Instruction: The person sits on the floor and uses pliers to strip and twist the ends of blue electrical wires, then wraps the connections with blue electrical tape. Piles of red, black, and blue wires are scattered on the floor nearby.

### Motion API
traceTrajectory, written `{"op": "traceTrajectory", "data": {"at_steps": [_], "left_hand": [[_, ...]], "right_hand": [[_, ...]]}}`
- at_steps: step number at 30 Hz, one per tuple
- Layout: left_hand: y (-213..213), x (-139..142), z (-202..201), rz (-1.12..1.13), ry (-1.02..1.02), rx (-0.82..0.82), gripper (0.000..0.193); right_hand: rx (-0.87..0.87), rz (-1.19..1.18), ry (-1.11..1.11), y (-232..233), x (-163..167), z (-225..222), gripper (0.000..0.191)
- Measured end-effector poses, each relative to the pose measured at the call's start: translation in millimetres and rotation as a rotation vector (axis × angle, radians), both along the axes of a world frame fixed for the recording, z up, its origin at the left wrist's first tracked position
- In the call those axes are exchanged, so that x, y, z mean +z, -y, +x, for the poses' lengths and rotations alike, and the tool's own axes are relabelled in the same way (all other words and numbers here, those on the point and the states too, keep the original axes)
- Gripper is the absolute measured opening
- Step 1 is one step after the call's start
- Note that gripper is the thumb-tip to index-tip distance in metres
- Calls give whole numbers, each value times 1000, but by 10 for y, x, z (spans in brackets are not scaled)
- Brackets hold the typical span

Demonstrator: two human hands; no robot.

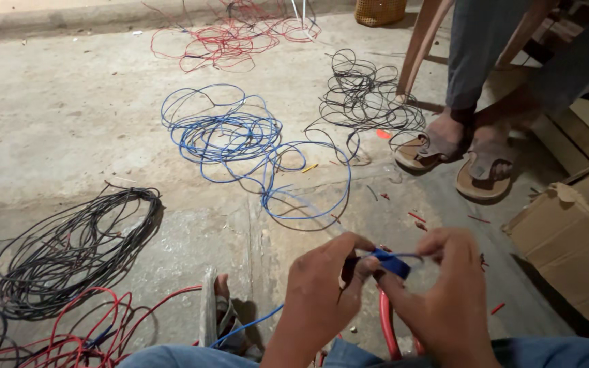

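Note:
Both my hands meet low in the middle of the view over a small blue piece, apparently blue tape (391,262). My left hand (322,289) pinches its left end with thumb and fingers. My right hand (438,293) grips its right end, and a thin blue wire runs off toward the fingers. A thick red wire (386,326) curves down beneath my hands toward my lap. A blue wire (247,325) trails from under my left wrist past my sandalled foot (221,315).
Loose wire tangles lie on the concrete floor: blue (233,136) in the middle, black (369,95) behind it, red (233,34) at the back, a black coil (69,252) and red loops (76,341) at left. Another person's sandalled feet (458,153) rest at right. A cardboard box (574,245) sits far right.

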State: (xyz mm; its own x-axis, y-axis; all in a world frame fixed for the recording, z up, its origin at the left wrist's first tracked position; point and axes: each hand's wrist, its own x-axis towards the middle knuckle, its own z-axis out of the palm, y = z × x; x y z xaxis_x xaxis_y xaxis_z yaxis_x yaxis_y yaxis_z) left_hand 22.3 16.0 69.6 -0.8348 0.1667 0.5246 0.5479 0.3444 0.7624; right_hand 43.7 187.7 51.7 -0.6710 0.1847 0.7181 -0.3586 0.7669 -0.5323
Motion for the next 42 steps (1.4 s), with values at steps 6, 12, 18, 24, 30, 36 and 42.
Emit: {"op": "traceTrajectory", "data": {"at_steps": [6, 12, 18, 24, 30, 36, 42], "left_hand": [[42, -78, -30, -27, 43, -26, 7], [-38, -188, -85, 71, 2, 81, 10], [-154, -272, -135, 139, 94, 218, 12], [-167, -280, -175, -89, -89, 220, 23], [-70, -280, -187, -143, -279, 12, 27], [-59, -341, -189, -105, -263, 26, 18], [-138, -445, -207, -61, -245, 36, 19]], "right_hand": [[124, -241, 979, -42, 3, -48, 37], [386, -667, 822, -53, -204, -110, 28], [175, -399, 756, -94, -278, -145, 27], [475, -913, 823, -286, -269, -211, 34], [666, -758, 573, -515, -421, -268, 60], [610, -348, 899, -501, -902, -469, 34], [389, -391, 915, -365, -551, -382, 27]]}}
